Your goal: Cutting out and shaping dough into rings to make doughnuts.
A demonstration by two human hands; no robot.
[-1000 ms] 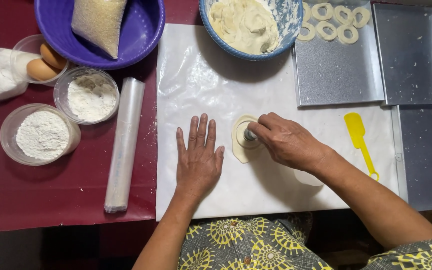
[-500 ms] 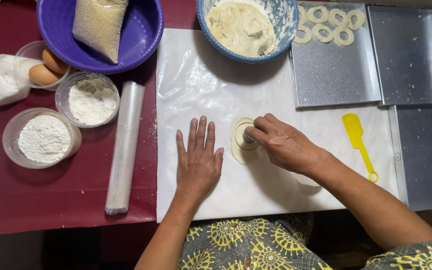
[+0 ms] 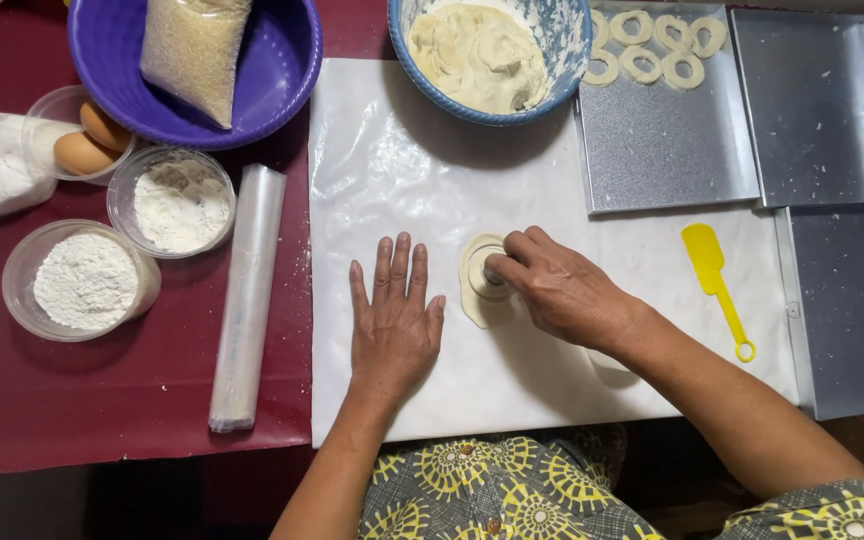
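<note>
Dough round (image 3: 474, 290), pale and flat, near the middle of the white sheet (image 3: 552, 370). Small cutter (image 3: 493, 276) pressed into its centre, pinched in the fingertips of the right hand (image 3: 562, 295). Left hand (image 3: 394, 320) just beside, empty, flat on the sheet with fingers spread. Beyond, blue bowl of dough (image 3: 487, 55); to its right, metal tray (image 3: 667, 140) with dough rings (image 3: 652, 45). Yellow spatula (image 3: 714, 280) on the sheet's right. Off to the left on the red table (image 3: 102, 400), rolled plastic film (image 3: 245, 295), two tubs of flour (image 3: 87, 280), eggs (image 3: 87, 140), purple bowl (image 3: 282, 60).
</note>
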